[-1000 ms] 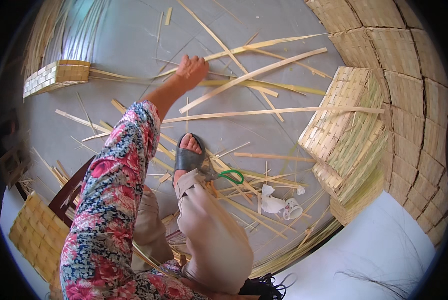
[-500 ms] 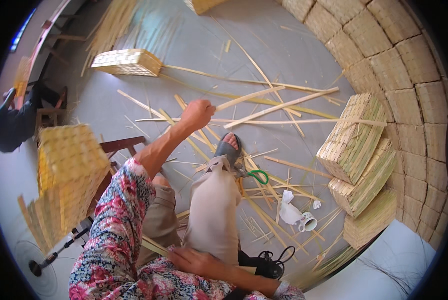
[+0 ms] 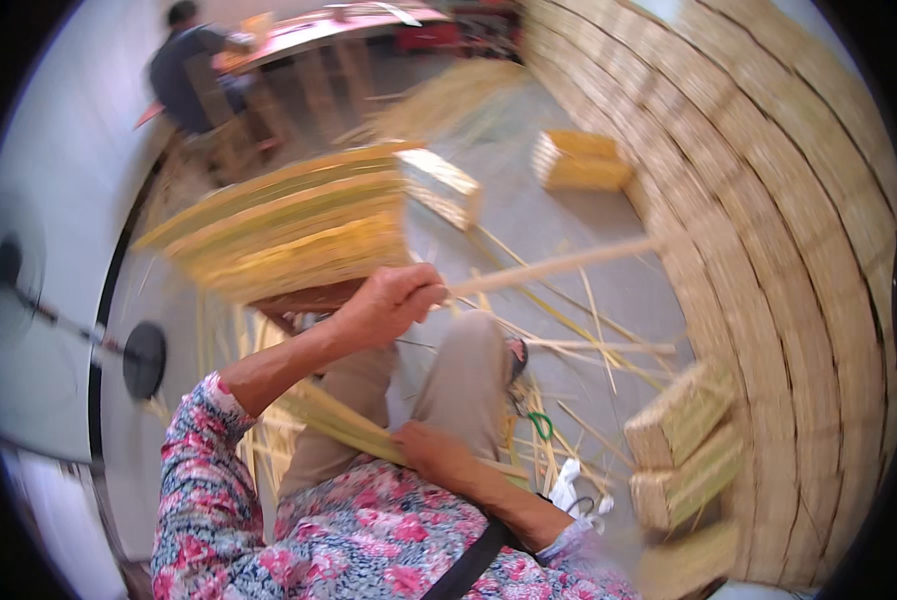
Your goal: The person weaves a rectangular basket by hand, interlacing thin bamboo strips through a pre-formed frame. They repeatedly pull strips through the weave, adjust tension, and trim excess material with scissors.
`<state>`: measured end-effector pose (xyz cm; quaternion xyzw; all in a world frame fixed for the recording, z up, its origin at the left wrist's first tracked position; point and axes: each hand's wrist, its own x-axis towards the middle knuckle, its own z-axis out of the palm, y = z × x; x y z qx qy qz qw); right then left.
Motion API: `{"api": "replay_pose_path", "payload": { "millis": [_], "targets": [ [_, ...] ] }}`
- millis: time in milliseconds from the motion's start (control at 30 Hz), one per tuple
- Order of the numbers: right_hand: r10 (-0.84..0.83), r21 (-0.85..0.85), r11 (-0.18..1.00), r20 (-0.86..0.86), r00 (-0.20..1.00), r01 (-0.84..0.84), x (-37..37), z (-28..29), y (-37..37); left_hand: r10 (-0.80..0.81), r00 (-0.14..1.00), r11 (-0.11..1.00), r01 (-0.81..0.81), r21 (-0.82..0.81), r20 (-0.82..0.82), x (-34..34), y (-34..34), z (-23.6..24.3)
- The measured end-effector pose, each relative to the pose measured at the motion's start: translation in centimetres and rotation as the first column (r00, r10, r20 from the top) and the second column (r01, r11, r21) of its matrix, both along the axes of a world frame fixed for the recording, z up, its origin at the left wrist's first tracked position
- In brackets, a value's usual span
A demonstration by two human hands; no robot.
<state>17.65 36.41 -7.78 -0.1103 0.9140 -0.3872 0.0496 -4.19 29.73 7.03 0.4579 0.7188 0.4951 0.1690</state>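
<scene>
My left hand (image 3: pixel 399 300) is closed around one end of a long pale bamboo strip (image 3: pixel 559 264), which is blurred and points to the right. Just beyond that hand is a partly woven basket (image 3: pixel 309 235) of yellow and green strips, smeared by motion, on a dark brown stool (image 3: pixel 304 297). Low over my lap, my right hand (image 3: pixel 429 447) is closed on a bundle of flat green-yellow strips (image 3: pixel 344 425) that lies across my thighs. How many strips it grips I cannot tell.
Finished woven baskets are stacked as a wall (image 3: pixel 769 300) on the right, with several loose ones (image 3: pixel 679 410) before it. Green-handled scissors (image 3: pixel 540 425) and scattered strips lie on the floor. A fan (image 3: pixel 145 358) stands left. Another person (image 3: pixel 194 80) sits at a far table (image 3: pixel 349 32).
The view has swung left, bringing the far table and the partly woven basket nearer the middle. My left hand still holds its strip, now beside that basket. My right hand stays at my lap.
</scene>
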Motion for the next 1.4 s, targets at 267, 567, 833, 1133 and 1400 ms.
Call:
{"api": "replay_pose_path", "payload": {
  "millis": [267,567,833,1133,1400],
  "targets": [
    [0.044,-0.319,0.941,-0.206,0.978,-0.11,-2.0,8.6,0.7,0.089,0.988,0.996,-0.084,0.038,-0.128,-0.2,-9.2,10.6],
    [-0.106,-0.298,0.954,-0.22,0.97,0.037,-6.1,15.9,4.0,0.105,0.976,0.99,-0.083,0.115,-0.193,-2.2,-13.4,11.4],
    [-0.297,-0.786,0.616,-0.169,0.94,0.054,-12.2,21.1,4.5,-0.001,0.989,0.995,0.015,0.094,-0.148,-0.9,-8.0,10.9],
    [-0.692,-0.957,0.275,-0.127,0.711,0.097,-16.0,21.6,17.9,0.77,0.549,0.622,-0.535,0.571,-0.325,-12.3,-14.8,22.2],
    [-0.721,-0.953,0.227,-0.027,0.693,0.199,-20.6,23.9,24.3,0.385,0.815,0.923,-0.339,0.184,-0.434,-12.6,-11.3,29.9]
  ]
}}
